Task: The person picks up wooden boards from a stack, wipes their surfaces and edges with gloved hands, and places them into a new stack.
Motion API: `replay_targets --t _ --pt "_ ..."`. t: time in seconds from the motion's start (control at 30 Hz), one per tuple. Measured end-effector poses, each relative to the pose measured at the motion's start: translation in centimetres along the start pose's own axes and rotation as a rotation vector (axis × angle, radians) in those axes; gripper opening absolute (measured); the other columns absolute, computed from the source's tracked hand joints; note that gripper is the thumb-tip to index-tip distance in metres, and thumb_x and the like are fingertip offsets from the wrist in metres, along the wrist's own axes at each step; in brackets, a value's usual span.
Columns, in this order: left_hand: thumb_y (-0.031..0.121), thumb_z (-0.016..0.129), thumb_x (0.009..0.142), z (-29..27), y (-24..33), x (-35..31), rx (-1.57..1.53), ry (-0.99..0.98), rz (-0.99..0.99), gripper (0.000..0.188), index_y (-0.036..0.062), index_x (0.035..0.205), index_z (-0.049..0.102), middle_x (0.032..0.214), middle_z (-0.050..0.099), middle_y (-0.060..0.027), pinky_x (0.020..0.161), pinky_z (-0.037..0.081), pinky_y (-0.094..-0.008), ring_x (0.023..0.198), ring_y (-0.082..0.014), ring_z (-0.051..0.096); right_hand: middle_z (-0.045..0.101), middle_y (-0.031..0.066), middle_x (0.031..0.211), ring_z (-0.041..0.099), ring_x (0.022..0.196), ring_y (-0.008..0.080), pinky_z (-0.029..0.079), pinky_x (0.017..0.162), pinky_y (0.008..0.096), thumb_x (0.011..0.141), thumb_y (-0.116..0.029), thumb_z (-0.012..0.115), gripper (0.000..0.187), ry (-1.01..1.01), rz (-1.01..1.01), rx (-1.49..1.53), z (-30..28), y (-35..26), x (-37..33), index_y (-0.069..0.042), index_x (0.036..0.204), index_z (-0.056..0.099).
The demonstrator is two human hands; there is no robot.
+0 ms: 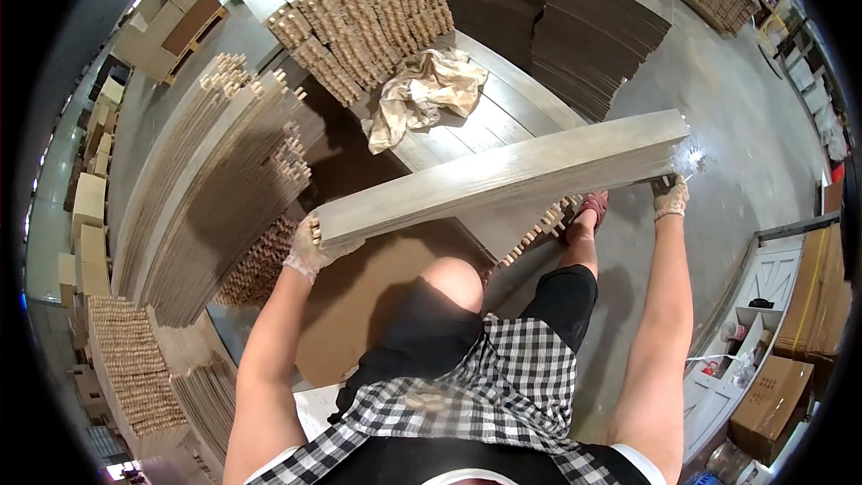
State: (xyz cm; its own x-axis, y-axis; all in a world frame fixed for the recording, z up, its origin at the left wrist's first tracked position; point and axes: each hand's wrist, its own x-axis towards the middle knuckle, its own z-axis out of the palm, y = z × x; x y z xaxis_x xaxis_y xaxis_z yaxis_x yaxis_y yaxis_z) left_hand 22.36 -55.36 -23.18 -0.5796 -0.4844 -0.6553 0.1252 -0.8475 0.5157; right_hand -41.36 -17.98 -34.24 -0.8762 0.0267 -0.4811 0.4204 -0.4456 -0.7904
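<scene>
A long bundle of stacked grey wooden boards [503, 171] spans the view in front of me, tilted up toward the right. My left hand [308, 253], in a pale work glove, is closed on its left end, where small wooden pegs stick out. At the other end, my right hand [671, 197] grips the bundle's underside, also gloved; some of its fingers are hidden. Beyond the bundle, a crumpled stained cloth [429, 94] lies on a layer of flat grey boards [521, 67]. Light wooden pegs [539, 232] line the edge of boards below the bundle.
Tall stacks of peg-ended boards stand at the left [202, 180] and far side [368, 22]. Dark boards [597, 27] are piled far right. At right are a white shelf unit [750, 323] and a cardboard box [772, 400]. Brown cardboard [359, 314] lies by my knee.
</scene>
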Motion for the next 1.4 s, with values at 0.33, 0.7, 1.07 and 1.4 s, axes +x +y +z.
replay_targets --t 0.33,0.7,1.07,1.4 --pt "0.035 0.076 0.082 3.1 0.3 -3.5 0.959 -0.153 0.692 0.091 0.0092 0.151 0.023 0.143 0.042 -0.0105 0.102 0.044 -0.0385 0.123 -0.0271 0.05 0.059 -0.0004 0.083 0.054 0.078 0.0101 0.045 0.063 0.0262 0.085 -0.019 0.073 0.02 -0.36 -0.533 -0.643 0.7 -5.6 -18.8 -0.007 0.1 0.066" --pt "0.017 0.082 0.074 3.3 -0.3 -2.6 1.159 -0.14 0.873 0.069 0.0071 0.132 0.045 0.128 0.048 -0.0078 0.094 0.051 -0.0359 0.113 -0.0213 0.056 0.058 0.0101 0.079 0.061 0.074 0.031 0.049 0.063 0.0434 0.077 -0.01 0.061 0.007 -1.233 -1.047 -1.038 17.9 15.8 -48.9 -0.011 0.083 0.056" --pt "0.056 0.076 0.069 6.0 0.5 -4.2 1.698 0.149 1.323 0.09 0.003 0.135 0.046 0.139 0.045 -0.0155 0.111 0.027 -0.0502 0.136 -0.0391 0.033 0.061 0.0148 0.075 0.061 0.068 0.0346 0.05 0.059 0.043 0.078 -0.012 0.061 0.006 -0.508 -1.191 -1.678 16.3 2.1 -32.7 -0.008 0.076 0.058" --pt "0.027 0.078 0.071 16.1 -3.3 -1.9 1.939 -0.023 1.261 0.074 0.0007 0.133 0.047 0.121 0.054 -0.0147 0.102 0.036 -0.0454 0.112 -0.0336 0.05 0.061 0.0074 0.067 0.061 0.06 0.0229 0.049 0.051 0.033 0.073 -0.003 0.06 0.007 -0.612 -1.333 -1.209 14.4 3.5 -26.9 -0.01 0.072 0.062"
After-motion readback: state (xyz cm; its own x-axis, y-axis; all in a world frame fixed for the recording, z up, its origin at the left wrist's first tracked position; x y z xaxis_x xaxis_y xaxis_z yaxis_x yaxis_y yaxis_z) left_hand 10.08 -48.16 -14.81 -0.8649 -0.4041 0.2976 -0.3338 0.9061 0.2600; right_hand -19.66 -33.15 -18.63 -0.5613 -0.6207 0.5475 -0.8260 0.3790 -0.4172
